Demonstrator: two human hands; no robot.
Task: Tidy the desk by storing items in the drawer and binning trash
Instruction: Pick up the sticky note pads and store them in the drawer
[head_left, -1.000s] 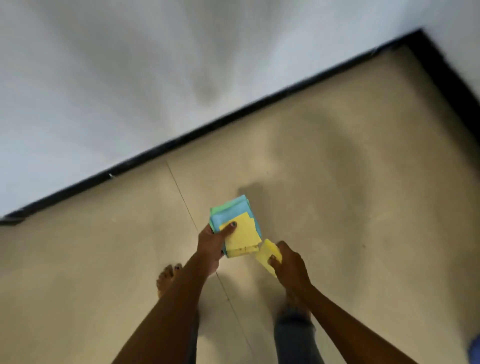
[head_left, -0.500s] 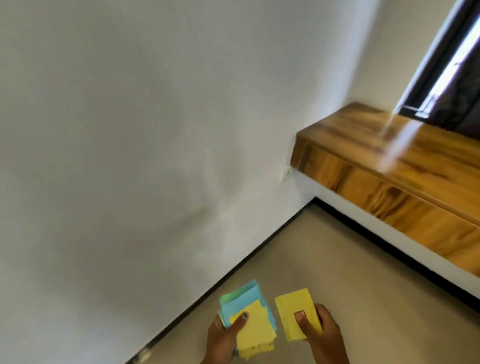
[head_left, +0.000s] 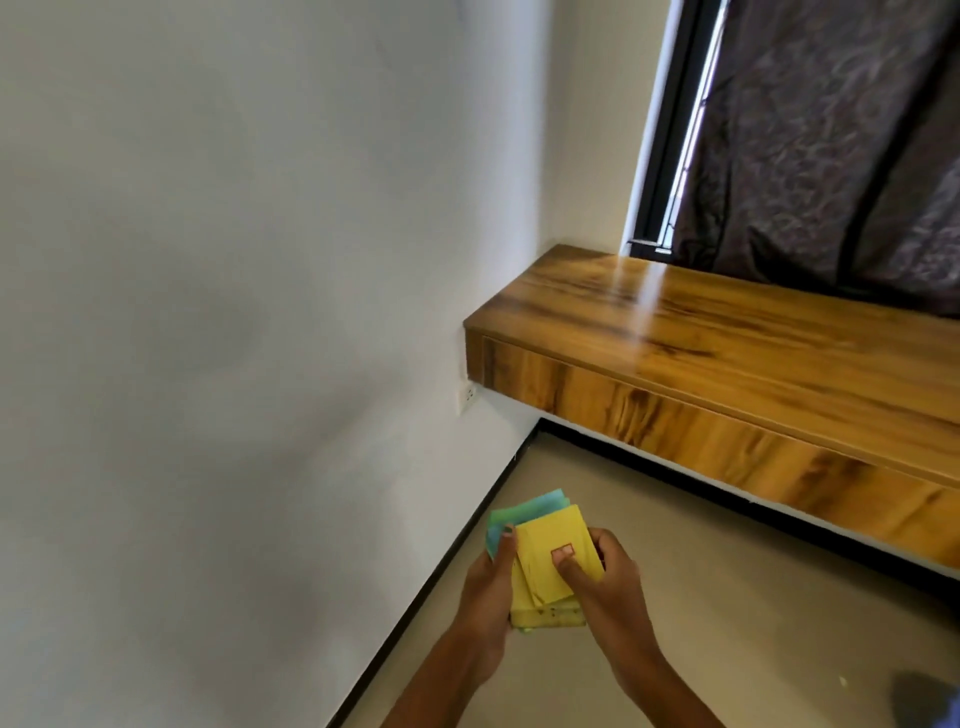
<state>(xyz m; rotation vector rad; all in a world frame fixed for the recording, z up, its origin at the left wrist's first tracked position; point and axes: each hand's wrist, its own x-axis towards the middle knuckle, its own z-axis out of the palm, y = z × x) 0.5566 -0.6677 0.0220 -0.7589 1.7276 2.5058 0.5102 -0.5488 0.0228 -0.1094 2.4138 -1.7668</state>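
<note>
Behind yellow notes (head_left: 553, 540), half-hidden blue-green stack (head_left: 524, 512)

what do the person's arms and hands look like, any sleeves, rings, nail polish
Both forearms are bare, with no sleeves, watch or bracelet in view. The left hand has a dark-painted thumbnail; the right hand has an unpainted thumbnail. No rings show on either hand, though most fingers are hidden.

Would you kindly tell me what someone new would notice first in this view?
Low in the middle, the left hand and right hand together hold a stack of sticky notes, yellow on top, blue and green behind. To the right, a wooden desk juts from the wall beneath a dark curtain.
</note>
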